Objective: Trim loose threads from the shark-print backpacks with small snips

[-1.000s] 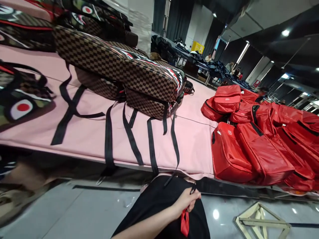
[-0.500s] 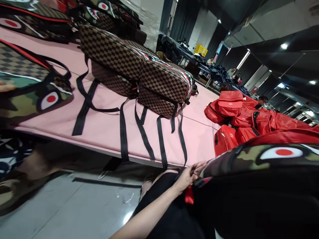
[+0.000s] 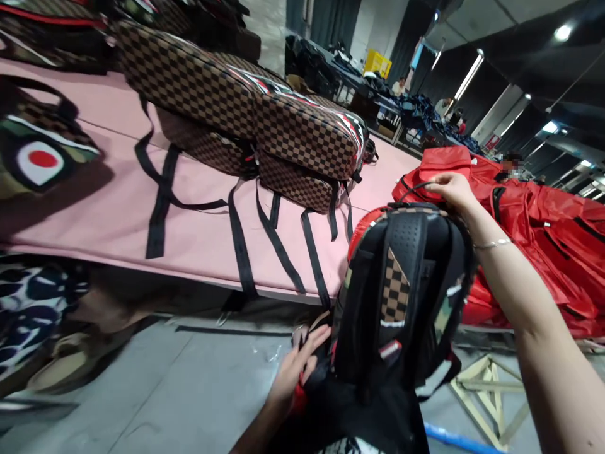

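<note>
I hold a black backpack (image 3: 401,296) with brown checkered trim upright in front of me, its padded back and shoulder straps facing me. My right hand (image 3: 451,189) is closed on the loop handle at its top. Down at the backpack's lower left corner, my left hand (image 3: 300,362) rests with fingers stretched out against the fabric, beside a small red tag. The backpack stands at the near edge of a long pink table (image 3: 189,239).
Brown checkered backpacks (image 3: 265,132) lie stacked on the pink table with black straps hanging over its edge. Red bags (image 3: 543,221) are piled to the right. A camouflage bag with a red-dot eye (image 3: 38,164) lies at left. A wooden frame (image 3: 491,391) sits on the grey floor.
The backpack has been turned upright with its back toward me. My right hand has come into view gripping the top handle. My left hand has dropped lower and opened from its pinch.
</note>
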Tool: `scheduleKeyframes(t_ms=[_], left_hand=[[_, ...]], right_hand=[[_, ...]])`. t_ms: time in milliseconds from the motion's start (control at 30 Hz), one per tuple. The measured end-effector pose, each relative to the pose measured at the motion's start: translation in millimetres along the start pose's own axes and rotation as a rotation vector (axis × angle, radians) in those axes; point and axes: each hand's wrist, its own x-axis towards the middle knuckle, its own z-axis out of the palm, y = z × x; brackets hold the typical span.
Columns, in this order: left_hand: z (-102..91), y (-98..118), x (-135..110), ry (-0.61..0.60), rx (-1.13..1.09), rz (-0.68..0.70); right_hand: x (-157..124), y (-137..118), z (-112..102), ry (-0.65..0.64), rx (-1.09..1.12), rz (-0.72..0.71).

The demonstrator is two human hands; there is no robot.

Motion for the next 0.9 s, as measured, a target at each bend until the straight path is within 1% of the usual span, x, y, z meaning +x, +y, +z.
scheduleKeyframes(t_ms=[33,100,167,200,267,333,367,467,533,567,600,700,733,767,800,833,900], left_hand=[[-0.6,4,3,0.044,0.023,-0.003],[-1.5,11,10,0.105,0.058,0.008],[-1.2,16,16,0.139,0.073,0.031],[-0.2,18,19,0.147,0.074,0.045],[3.8,21,22,0.164,0.068,0.080],[10.9,26,22,0.193,0.056,0.126],[15.7,30,21,0.215,0.050,0.165],[33.2,43,11,0.315,0.045,0.357],[46.6,51,2,0.347,0.064,0.477],[53.4,54,-3,0.321,0.081,0.496],[60.3,55,-7,0.268,0.103,0.485],[82.4,56,-17,0.015,0.243,0.329],[90.5,55,-19,-0.062,0.311,0.299],[99.0,54,-20,-0.129,0.385,0.301],[107.7,53,-21,-0.186,0.463,0.337],[116.5,52,-22,-0.234,0.539,0.398],[132.7,51,-22,-0.330,0.655,0.515]], right_hand=[[9,10,6,0.025,0.034,-0.053],[20,34,9,0.052,0.119,-0.128],[16,63,10,0.047,0.161,-0.154],[6,78,12,0.042,0.148,-0.154],[-28,108,23,0.031,0.079,-0.129],[-75,135,39,0.012,0.007,-0.101],[-100,146,48,-0.021,-0.004,-0.092],[-166,166,65,-0.022,0.001,-0.115],[-198,170,71,-0.005,0.043,-0.072],[-211,169,74,0.009,0.074,-0.033],[-222,167,76,0.020,0.108,0.007],[-250,152,86,0.042,0.226,0.117],[-259,144,89,0.051,0.275,0.155],[-268,136,91,0.059,0.340,0.192],[-276,127,92,0.051,0.418,0.218],[-284,119,92,0.005,0.510,0.226],[-299,106,90,-0.200,0.697,0.208]])
